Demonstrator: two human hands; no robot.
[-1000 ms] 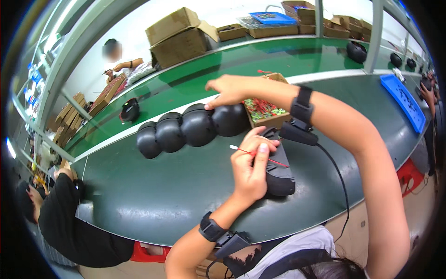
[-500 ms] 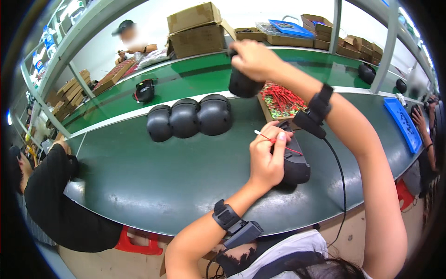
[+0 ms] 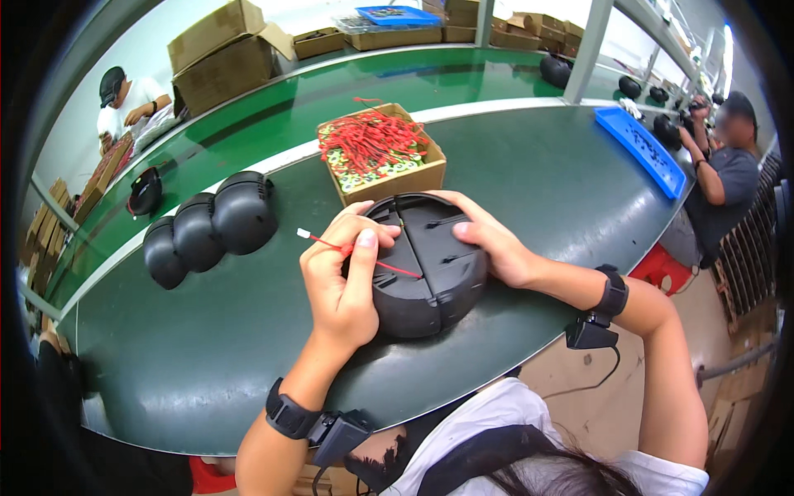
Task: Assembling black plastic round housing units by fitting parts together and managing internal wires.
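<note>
Two black rounded plastic shell halves (image 3: 451, 269) sit side by side in front of me, meeting along a straight seam. My left hand (image 3: 337, 285) grips the left half, thumb and fingers pinching a thin red wire (image 3: 399, 270) against its edge. The wire ends in a small white connector (image 3: 303, 234) left of my fingers; its other end reaches the seam. On the right half, my right hand (image 3: 500, 248) is closed, thumb on the top face and fingers around the far side. The undersides of both halves are hidden.
Beyond my hands stands a cardboard box (image 3: 397, 178) of red-wired pieces. Several black shells (image 3: 244, 215) line up at the left. A blue tray (image 3: 641, 153) lies at the right, near a person (image 3: 728, 157). Behind runs a green conveyor (image 3: 289, 124).
My right hand has brought a black shell from the far side down against the one in my left hand. The view has shifted to the right.
</note>
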